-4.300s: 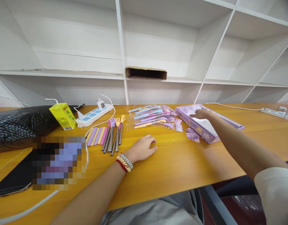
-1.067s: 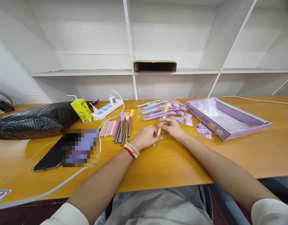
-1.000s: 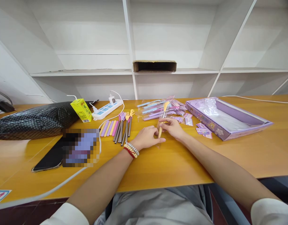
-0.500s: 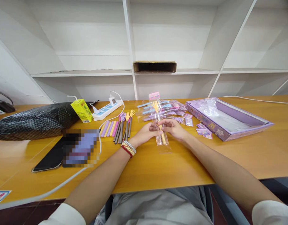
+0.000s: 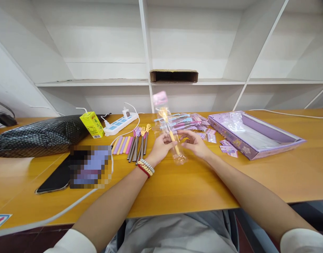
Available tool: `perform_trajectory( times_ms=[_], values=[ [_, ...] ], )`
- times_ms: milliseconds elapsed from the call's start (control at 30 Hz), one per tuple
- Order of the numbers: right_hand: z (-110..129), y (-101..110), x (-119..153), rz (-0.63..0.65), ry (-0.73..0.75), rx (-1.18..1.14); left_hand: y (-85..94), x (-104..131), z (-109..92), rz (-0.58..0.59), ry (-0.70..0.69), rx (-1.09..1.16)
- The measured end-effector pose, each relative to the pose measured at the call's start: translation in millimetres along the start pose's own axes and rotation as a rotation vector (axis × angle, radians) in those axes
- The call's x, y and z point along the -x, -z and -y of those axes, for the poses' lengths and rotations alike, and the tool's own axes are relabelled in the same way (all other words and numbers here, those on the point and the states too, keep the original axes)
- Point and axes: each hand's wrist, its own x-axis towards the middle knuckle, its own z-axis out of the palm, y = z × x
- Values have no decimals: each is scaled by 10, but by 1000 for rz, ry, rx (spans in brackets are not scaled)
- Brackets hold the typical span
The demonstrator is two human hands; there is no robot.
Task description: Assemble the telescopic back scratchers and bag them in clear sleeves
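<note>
A yellow back scratcher (image 5: 176, 149) lies inside a clear plastic bag with a pink header card (image 5: 160, 98). My left hand (image 5: 161, 148) is closed around the middle of the bag, holding it tilted to the left above the table. Close by on its right is my right hand (image 5: 197, 144), its fingers curved and parted with nothing held; its fingertips are near the bag's edge. Beyond both hands lies a pile of bagged back scratchers (image 5: 186, 121) in blue, pink and purple. Loose scratcher rods with hand-shaped heads (image 5: 137, 142) and coloured handles (image 5: 122, 145) are to the left.
An open purple box (image 5: 258, 151) with clear plastic inside stands right, beside small purple cards (image 5: 228, 149). Leftward are a power strip (image 5: 121, 124), a yellow drink carton (image 5: 91, 124), a black wrapped bundle (image 5: 40, 135) and a phone (image 5: 57, 175). A white cable (image 5: 72, 203) crosses the table.
The bagged back scratcher has tilted, its card end swinging left and up. My right hand has come off the bag, while my left hand keeps its hold.
</note>
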Motion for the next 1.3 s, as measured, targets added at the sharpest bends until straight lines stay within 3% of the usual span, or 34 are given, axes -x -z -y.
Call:
perform_trajectory(
  times_ms=[100, 200, 367, 567, 800, 1100, 1300],
  values=[
    [24, 24, 20, 37, 110, 286, 42, -37, -45, -158, -79, 15],
    [22, 7, 35, 145, 181, 527, 76, -55, -75, -239, -119, 11],
    [-33, -23, 33, 212, 83, 646, 87, -52, -61, -252, -141, -52],
    [-105, -37, 36, 261, -49, 681, 42, -11, -41, -237, -257, -233],
    [-117, -78, 43, 257, -67, 646, 12, 47, -76, -203, -307, -365],
    [-142, -70, 32, 131, -50, 604, 8, 25, -66, -210, -240, -246],
    [-105, -80, 33, -5, 12, 533, 53, -12, -53, -253, -103, -155]
  ],
)
